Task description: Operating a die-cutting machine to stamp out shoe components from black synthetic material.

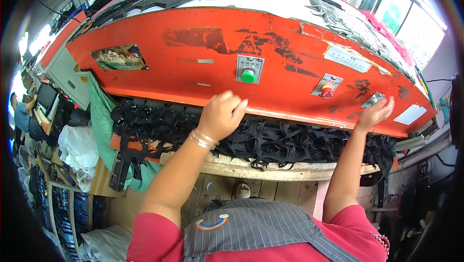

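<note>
My left hand (223, 116) is raised in front of the orange machine panel (159, 80), below and left of a green push button (248, 76). Its fingers are curled in and the thumb stands out; nothing shows in it. Farther right, my right hand (373, 115) is at a small switch plate (372, 100), fingers loosely stretched and partly over it. Whether it touches the switch I cannot tell. A red knob (327, 91) on a plate sits between the two hands. Beneath both hands, black cut-out scraps (285, 141) lie heaped in the gap under the panel.
A pale wooden board edge (261, 169) runs before me. Dark cut pieces (166, 0) and grey scraps (340, 20) lie on the machine's white top. At left are green cloth (100, 112), a white plastic bag (77, 150), a grey cabinet (68, 78) and another person (21, 114).
</note>
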The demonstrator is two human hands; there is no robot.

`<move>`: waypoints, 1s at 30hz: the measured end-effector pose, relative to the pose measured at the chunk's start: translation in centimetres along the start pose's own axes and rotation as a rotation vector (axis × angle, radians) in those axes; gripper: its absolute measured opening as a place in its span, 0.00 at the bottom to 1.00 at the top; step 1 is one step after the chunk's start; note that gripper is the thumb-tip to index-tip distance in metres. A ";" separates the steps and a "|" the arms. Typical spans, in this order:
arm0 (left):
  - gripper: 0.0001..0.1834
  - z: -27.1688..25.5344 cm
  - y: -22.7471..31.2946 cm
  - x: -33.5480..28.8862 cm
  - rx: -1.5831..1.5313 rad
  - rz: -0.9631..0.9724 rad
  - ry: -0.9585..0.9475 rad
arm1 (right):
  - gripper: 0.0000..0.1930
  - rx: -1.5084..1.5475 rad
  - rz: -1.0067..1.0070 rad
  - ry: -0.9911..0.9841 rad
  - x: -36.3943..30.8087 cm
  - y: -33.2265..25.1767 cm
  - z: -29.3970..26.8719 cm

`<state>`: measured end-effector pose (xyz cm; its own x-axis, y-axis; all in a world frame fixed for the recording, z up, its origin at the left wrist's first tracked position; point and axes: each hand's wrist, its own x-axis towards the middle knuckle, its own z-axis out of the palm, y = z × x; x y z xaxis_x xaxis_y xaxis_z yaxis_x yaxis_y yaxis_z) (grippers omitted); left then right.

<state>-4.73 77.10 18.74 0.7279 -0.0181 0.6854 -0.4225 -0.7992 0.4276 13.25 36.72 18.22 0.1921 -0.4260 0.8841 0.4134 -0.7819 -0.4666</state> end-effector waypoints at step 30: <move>0.13 -3.2 -7.2 -13.4 -0.188 -0.489 -0.353 | 0.28 0.388 -0.238 -1.570 -22.2 -30.2 6.0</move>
<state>-13.18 85.00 8.35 0.9817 0.0996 0.1623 -0.0601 -0.6467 0.7604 1.86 72.54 12.84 0.6594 0.7243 0.2014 0.7039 -0.5007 -0.5037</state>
